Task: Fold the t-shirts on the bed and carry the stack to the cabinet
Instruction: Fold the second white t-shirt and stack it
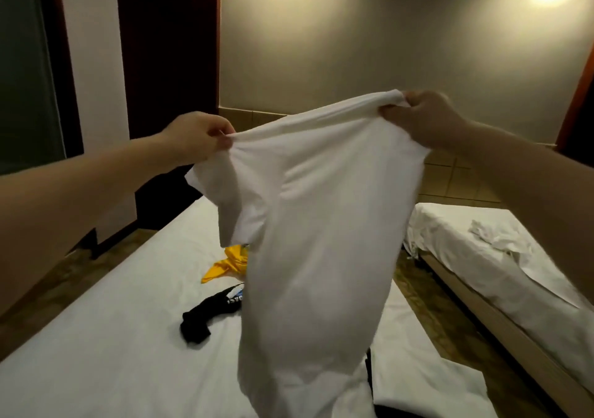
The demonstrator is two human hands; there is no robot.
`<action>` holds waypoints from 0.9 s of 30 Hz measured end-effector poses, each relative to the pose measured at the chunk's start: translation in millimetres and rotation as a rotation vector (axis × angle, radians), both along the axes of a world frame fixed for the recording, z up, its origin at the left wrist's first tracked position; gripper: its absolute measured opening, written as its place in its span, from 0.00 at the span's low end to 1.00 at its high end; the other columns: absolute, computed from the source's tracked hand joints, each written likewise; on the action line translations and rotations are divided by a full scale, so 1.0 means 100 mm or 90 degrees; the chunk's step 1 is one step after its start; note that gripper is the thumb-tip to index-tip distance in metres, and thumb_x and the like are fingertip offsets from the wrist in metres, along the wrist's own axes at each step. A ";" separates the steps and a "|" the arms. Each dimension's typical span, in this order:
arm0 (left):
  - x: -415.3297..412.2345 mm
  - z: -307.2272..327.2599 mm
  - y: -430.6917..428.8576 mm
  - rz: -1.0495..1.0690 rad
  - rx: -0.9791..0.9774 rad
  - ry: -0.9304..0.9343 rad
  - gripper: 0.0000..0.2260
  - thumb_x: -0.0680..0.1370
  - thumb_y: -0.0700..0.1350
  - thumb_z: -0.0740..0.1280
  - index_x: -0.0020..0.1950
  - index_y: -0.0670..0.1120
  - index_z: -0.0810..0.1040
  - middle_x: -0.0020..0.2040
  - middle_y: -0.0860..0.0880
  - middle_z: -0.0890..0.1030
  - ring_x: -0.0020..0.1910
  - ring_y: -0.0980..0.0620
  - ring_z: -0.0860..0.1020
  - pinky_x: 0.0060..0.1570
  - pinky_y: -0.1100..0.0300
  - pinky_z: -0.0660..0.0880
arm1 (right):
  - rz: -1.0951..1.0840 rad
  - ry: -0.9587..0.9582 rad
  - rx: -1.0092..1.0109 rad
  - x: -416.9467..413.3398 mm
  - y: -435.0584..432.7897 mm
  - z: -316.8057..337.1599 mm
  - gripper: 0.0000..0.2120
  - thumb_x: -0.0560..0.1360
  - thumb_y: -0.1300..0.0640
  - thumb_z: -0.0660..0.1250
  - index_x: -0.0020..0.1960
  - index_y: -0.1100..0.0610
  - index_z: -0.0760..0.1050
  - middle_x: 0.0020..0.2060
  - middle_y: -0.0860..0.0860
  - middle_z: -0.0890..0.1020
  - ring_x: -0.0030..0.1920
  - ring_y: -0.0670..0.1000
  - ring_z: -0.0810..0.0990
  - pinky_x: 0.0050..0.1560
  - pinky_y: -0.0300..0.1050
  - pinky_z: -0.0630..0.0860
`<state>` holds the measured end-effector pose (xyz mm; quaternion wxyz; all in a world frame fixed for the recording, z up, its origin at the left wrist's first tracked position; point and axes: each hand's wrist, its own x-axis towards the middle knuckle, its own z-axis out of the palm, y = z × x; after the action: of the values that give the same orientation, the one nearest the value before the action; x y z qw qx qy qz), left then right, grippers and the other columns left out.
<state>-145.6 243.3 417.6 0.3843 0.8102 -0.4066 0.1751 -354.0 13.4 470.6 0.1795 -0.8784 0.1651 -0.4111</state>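
The white t-shirt (315, 224) hangs in the air in front of me, stretched between both my hands above the bed (112, 337). Its top edge is pulled taut and one short sleeve droops on the left side. Its lower part runs down out of view, so I cannot tell whether it touches the sheet. The bed is covered in a white sheet, and a second bed (466, 234) stands to the right across a strip of floor. My right hand (421, 118) has its fingers curled round a bunched corner of the shirt's top. My left hand (199, 136) pinches the other corner between thumb and fingertips. On the sheet behind the shirt lie a black garment (205, 314) and, farther off, a yellow garment (228, 263), both partly hidden.
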 end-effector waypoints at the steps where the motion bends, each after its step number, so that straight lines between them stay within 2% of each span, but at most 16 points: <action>1: -0.01 -0.02 0.02 -0.017 0.005 0.026 0.05 0.79 0.41 0.63 0.50 0.44 0.77 0.42 0.48 0.75 0.43 0.49 0.74 0.37 0.62 0.74 | 0.022 0.007 0.022 0.00 0.02 -0.02 0.07 0.77 0.54 0.64 0.54 0.52 0.77 0.39 0.49 0.77 0.32 0.39 0.75 0.31 0.28 0.69; 3: -0.01 -0.06 0.05 -0.056 -0.024 0.131 0.04 0.79 0.39 0.61 0.49 0.44 0.76 0.42 0.48 0.74 0.43 0.49 0.75 0.33 0.65 0.79 | 0.059 0.058 0.084 -0.02 0.05 -0.02 0.04 0.77 0.53 0.64 0.51 0.51 0.75 0.35 0.45 0.76 0.23 0.35 0.74 0.24 0.24 0.67; 5: 0.02 -0.13 0.09 -0.075 -0.060 0.196 0.06 0.80 0.38 0.60 0.47 0.43 0.75 0.43 0.47 0.74 0.46 0.47 0.76 0.35 0.66 0.79 | 0.084 0.163 0.142 -0.07 0.06 -0.01 0.07 0.73 0.50 0.68 0.46 0.54 0.76 0.33 0.45 0.78 0.22 0.35 0.75 0.23 0.26 0.69; 8: 0.02 -0.24 0.13 -0.058 -0.025 0.157 0.07 0.81 0.38 0.57 0.51 0.43 0.74 0.47 0.43 0.74 0.52 0.41 0.76 0.47 0.58 0.80 | 0.085 0.369 0.169 -0.13 0.09 -0.04 0.20 0.58 0.44 0.77 0.43 0.55 0.78 0.34 0.48 0.84 0.30 0.43 0.82 0.27 0.32 0.75; 10: 0.00 -0.29 0.13 -0.053 0.014 0.118 0.07 0.80 0.39 0.58 0.56 0.42 0.73 0.51 0.43 0.73 0.53 0.41 0.74 0.53 0.54 0.76 | 0.052 0.427 0.127 -0.13 0.08 -0.11 0.14 0.63 0.50 0.76 0.44 0.54 0.78 0.39 0.48 0.83 0.36 0.46 0.82 0.28 0.32 0.75; 12: -0.02 -0.31 0.14 -0.048 0.055 0.075 0.13 0.79 0.42 0.61 0.63 0.44 0.69 0.53 0.44 0.72 0.52 0.45 0.73 0.50 0.57 0.73 | 0.062 0.410 0.125 -0.12 0.09 -0.18 0.06 0.71 0.54 0.70 0.46 0.54 0.77 0.42 0.48 0.80 0.40 0.45 0.80 0.30 0.30 0.75; 15: 0.00 -0.36 0.17 -0.034 0.128 0.028 0.21 0.74 0.45 0.69 0.66 0.45 0.69 0.54 0.47 0.72 0.52 0.50 0.71 0.51 0.59 0.69 | 0.164 0.343 0.232 -0.09 0.06 -0.27 0.07 0.78 0.57 0.61 0.54 0.54 0.75 0.46 0.47 0.80 0.40 0.43 0.82 0.37 0.34 0.78; 18: 0.03 -0.41 0.20 -0.023 0.163 0.019 0.13 0.74 0.44 0.69 0.56 0.43 0.75 0.47 0.48 0.73 0.49 0.50 0.71 0.51 0.58 0.68 | 0.175 0.254 0.246 -0.01 0.07 -0.41 0.07 0.80 0.57 0.58 0.55 0.52 0.72 0.49 0.48 0.79 0.46 0.45 0.80 0.48 0.40 0.78; 19: 0.03 -0.44 0.21 -0.025 0.172 0.016 0.10 0.74 0.44 0.69 0.53 0.44 0.75 0.46 0.48 0.73 0.49 0.49 0.71 0.51 0.58 0.68 | 0.171 0.242 0.245 0.02 0.10 -0.47 0.07 0.80 0.57 0.59 0.56 0.52 0.72 0.50 0.50 0.78 0.48 0.47 0.79 0.49 0.42 0.78; 20: 0.03 -0.49 0.21 -0.030 0.185 0.006 0.07 0.75 0.43 0.68 0.51 0.45 0.74 0.46 0.48 0.73 0.49 0.49 0.71 0.51 0.59 0.68 | 0.176 0.243 0.267 0.04 0.14 -0.52 0.06 0.80 0.56 0.59 0.54 0.51 0.72 0.50 0.51 0.78 0.47 0.48 0.79 0.45 0.41 0.79; 22: 0.03 -0.60 0.21 -0.038 0.227 -0.019 0.05 0.77 0.44 0.66 0.50 0.45 0.73 0.48 0.47 0.74 0.50 0.48 0.72 0.51 0.58 0.68 | 0.190 0.316 0.329 0.05 0.23 -0.61 0.03 0.78 0.53 0.62 0.51 0.50 0.73 0.47 0.51 0.79 0.44 0.49 0.80 0.37 0.38 0.80; 23: 0.02 -0.63 0.22 -0.039 0.244 -0.031 0.05 0.77 0.44 0.65 0.50 0.45 0.73 0.48 0.46 0.75 0.50 0.48 0.73 0.51 0.58 0.68 | 0.184 0.378 0.331 0.04 0.26 -0.63 0.06 0.76 0.51 0.64 0.51 0.50 0.74 0.46 0.51 0.80 0.44 0.50 0.82 0.36 0.39 0.81; 25: 0.05 -0.58 0.23 -0.034 0.213 -0.058 0.04 0.78 0.44 0.64 0.49 0.44 0.73 0.47 0.45 0.75 0.48 0.47 0.74 0.48 0.58 0.66 | 0.137 0.468 0.240 0.04 0.27 -0.59 0.13 0.72 0.51 0.69 0.54 0.55 0.75 0.47 0.52 0.81 0.47 0.52 0.82 0.40 0.42 0.81; 27: 0.07 -0.49 0.24 -0.019 0.115 -0.081 0.03 0.77 0.43 0.64 0.47 0.44 0.72 0.45 0.44 0.74 0.45 0.48 0.72 0.44 0.59 0.64 | 0.059 0.379 0.043 0.06 0.25 -0.47 0.16 0.71 0.52 0.71 0.55 0.59 0.76 0.47 0.51 0.80 0.49 0.52 0.79 0.43 0.41 0.74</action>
<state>-138.4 267.3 369.1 0.2859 0.8226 -0.4561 0.1831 -347.5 38.9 423.7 0.1707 -0.9604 0.1840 -0.1213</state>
